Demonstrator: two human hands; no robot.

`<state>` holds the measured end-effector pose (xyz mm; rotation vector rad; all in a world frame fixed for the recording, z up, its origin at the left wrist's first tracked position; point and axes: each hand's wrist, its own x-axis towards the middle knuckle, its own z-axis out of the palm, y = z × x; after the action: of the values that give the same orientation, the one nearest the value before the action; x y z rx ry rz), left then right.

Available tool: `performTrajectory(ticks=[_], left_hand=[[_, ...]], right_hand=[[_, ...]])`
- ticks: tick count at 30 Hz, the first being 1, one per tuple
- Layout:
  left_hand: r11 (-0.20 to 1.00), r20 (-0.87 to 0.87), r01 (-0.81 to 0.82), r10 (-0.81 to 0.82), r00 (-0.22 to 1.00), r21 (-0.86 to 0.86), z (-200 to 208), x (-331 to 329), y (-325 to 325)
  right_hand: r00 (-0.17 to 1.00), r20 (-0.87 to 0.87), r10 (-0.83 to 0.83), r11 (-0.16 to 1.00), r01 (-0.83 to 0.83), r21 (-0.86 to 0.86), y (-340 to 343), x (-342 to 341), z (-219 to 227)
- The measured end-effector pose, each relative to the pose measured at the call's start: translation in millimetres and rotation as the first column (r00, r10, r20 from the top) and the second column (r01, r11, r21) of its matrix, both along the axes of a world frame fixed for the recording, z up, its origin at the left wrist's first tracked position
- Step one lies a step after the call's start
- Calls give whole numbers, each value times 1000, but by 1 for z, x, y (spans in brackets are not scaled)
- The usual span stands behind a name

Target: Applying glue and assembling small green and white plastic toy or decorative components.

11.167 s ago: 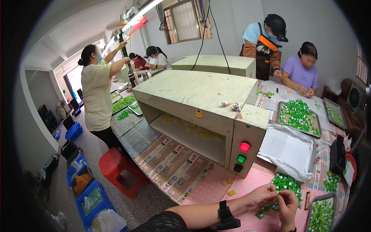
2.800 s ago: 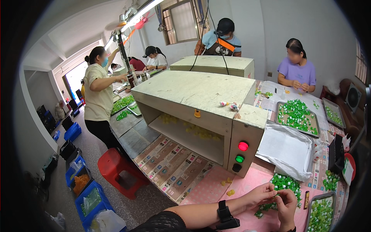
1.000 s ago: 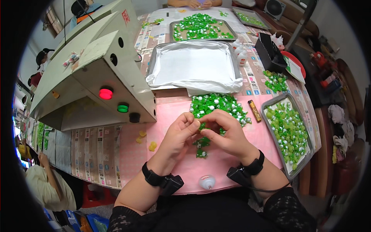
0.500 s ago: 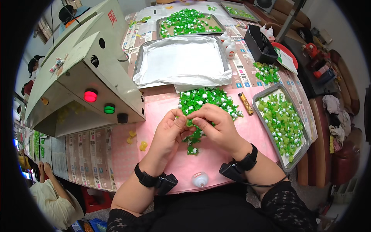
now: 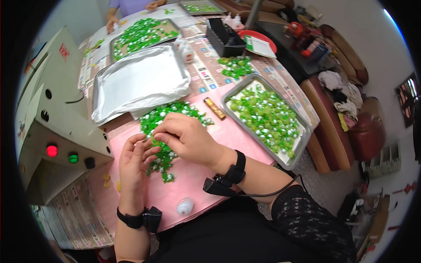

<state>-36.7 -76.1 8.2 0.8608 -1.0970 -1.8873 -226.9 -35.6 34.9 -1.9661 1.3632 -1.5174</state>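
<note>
My right hand (image 5: 186,138) is closed in a pinch, thumb against forefinger, at a small yellow-green plastic piece (image 5: 155,141); fingers partly cover it. Beside it, my left hand (image 5: 135,160) is raised with its fingers loosely curled and apart, close to the piece. Under and behind both hands spreads a heap of small green pieces with white parts (image 5: 164,160), on a pink sheet (image 5: 206,166). A small white squeeze bottle (image 5: 185,206) lies near the front edge. Both wrists wear black straps with small boxes.
Right of the heap are a brown-gold lighter (image 5: 214,108) and a metal tray (image 5: 293,165) of green pieces. Behind sits a paper-lined tray (image 5: 140,83). A pale machine (image 5: 61,114) with red and green buttons stands left. Across the table, another person's hand (image 5: 112,24) shows.
The view has swung right, so the table's things sit further left. My left fingers have loosened and spread from the pinch; my right hand keeps its pinch.
</note>
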Motion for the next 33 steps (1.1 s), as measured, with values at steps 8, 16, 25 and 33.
performTrajectory(ticks=[8,16,25,33], left_hand=[[998,-45,-48,45,998,-47,2,1,2],[994,-47,-103,101,994,-41,3,-4,5],[993,-89,-86,79,993,-77,-9,4,-2],[993,-82,-93,87,993,-74,-14,6,-5]], right_hand=[[876,-321,-359,906,410,106,63,-122,24],[638,-529,-559,753,658,-1,135,-193,20],[624,-550,-555,534,774,339,213,-212,27],[748,-501,-435,731,618,288,203,-184,1]])
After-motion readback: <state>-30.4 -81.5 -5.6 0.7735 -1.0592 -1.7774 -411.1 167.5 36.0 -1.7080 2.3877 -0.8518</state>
